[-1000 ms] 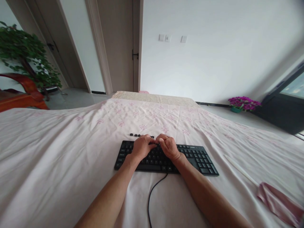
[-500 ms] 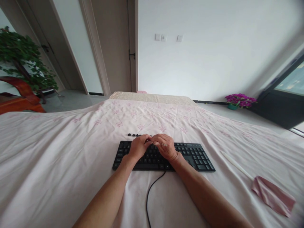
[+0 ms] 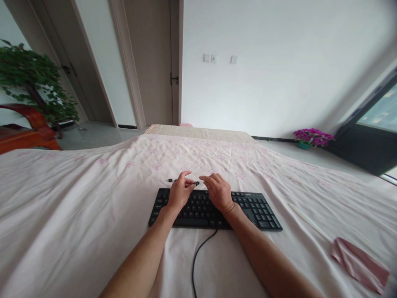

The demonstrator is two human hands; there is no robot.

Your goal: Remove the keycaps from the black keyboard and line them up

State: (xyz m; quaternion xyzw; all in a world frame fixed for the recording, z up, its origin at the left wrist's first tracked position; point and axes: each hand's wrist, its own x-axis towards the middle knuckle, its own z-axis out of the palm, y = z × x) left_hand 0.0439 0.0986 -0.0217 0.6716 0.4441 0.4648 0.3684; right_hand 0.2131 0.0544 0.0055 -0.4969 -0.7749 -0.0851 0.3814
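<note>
- left hand [image 3: 180, 192], thumb and finger nearly meeting at a black keycap [image 3: 196, 183] (held or merely touched, unclear)
- right hand [image 3: 220, 191] curls on a thin pale tool [image 3: 204, 184]
- corded keyboard [image 3: 198, 210] lies beneath both

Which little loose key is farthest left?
The loose key on the cloth left of the left hand: it lies apart in plain view, while the others showing are close by that hand.

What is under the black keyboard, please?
The keyboard lies on a pale flowered cloth, visible around it; anything directly beneath the keyboard is covered and cannot be seen.
</note>
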